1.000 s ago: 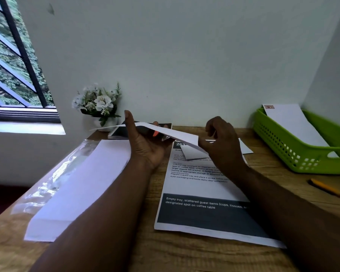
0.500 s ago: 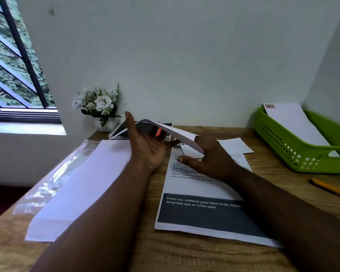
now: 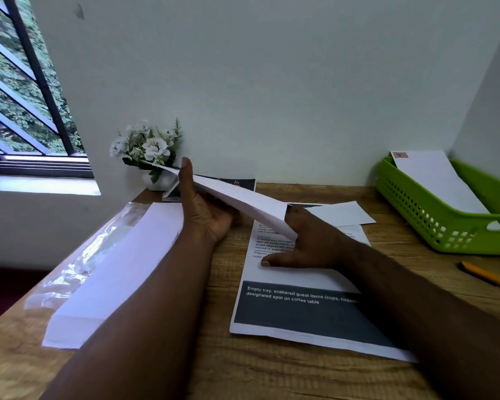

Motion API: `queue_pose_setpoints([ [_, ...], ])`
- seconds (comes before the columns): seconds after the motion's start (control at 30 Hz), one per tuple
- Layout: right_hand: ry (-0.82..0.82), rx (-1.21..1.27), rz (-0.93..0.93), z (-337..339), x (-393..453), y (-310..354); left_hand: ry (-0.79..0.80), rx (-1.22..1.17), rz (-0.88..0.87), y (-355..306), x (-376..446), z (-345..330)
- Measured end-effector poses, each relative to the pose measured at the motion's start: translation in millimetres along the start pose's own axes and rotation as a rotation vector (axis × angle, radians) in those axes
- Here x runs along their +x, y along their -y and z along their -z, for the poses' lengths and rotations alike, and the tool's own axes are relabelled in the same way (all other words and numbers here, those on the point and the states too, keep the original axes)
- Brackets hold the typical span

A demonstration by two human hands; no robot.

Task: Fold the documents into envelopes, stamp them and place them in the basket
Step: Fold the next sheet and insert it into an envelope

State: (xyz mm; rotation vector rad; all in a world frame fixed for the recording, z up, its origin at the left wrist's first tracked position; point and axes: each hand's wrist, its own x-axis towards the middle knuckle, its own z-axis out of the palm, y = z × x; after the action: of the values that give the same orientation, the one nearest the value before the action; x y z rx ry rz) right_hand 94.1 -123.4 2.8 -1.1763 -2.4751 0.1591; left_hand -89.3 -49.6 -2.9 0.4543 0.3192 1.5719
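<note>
My left hand (image 3: 202,209) holds a white envelope (image 3: 243,202) above the desk, tilted down to the right. My right hand (image 3: 309,243) lies flat on the printed document (image 3: 298,310), fingers spread, its fingers under the envelope's lower end. A small white paper (image 3: 341,213) lies behind my right hand. A stack of white envelopes (image 3: 113,272) on clear plastic wrap lies to the left. The green basket (image 3: 433,217) at the right holds one stamped envelope (image 3: 433,177).
A pot of white flowers (image 3: 147,151) stands at the back left by a spiral notebook (image 3: 237,183). A yellow pencil (image 3: 488,277) lies at the right edge. The wooden desk (image 3: 223,368) meets the wall behind; a window is at the left.
My right hand let go of the envelope's end and dropped flat onto the document. The left hand has tilted the envelope more steeply.
</note>
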Motion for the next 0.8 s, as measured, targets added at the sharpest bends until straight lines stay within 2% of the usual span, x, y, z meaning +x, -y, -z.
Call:
queue_pose_setpoints([
  [0.13,-0.021,0.014,0.010,0,-2,-2,0.001,0.001,0.029,2,-5,-5],
  [0.27,-0.111,0.024,0.109,-4,1,-5,0.072,0.082,0.115,22,-12,-9],
  [0.33,-0.130,0.074,0.140,-4,0,-9,0.058,0.096,0.118,27,-13,-11],
  [0.4,-0.254,0.127,0.159,-1,-2,-17,0.038,0.063,0.095,23,-10,-9],
  [0.47,-0.468,0.137,0.171,3,-5,-28,0.021,-0.003,0.068,16,-5,-4],
  [0.53,-0.593,0.091,0.108,8,-6,-46,0.010,-0.050,0.036,11,-3,1],
  [0.6,-0.513,0.036,-0.030,12,-8,-68,0.026,-0.053,0.029,10,-2,1],
  [0.73,-0.113,-0.046,-0.297,10,-16,-98,0.033,-0.046,0.058,13,-5,-2],
  [0.8,-0.045,-0.003,-0.371,7,-16,-102,0.037,-0.049,0.047,14,-5,-3],
])
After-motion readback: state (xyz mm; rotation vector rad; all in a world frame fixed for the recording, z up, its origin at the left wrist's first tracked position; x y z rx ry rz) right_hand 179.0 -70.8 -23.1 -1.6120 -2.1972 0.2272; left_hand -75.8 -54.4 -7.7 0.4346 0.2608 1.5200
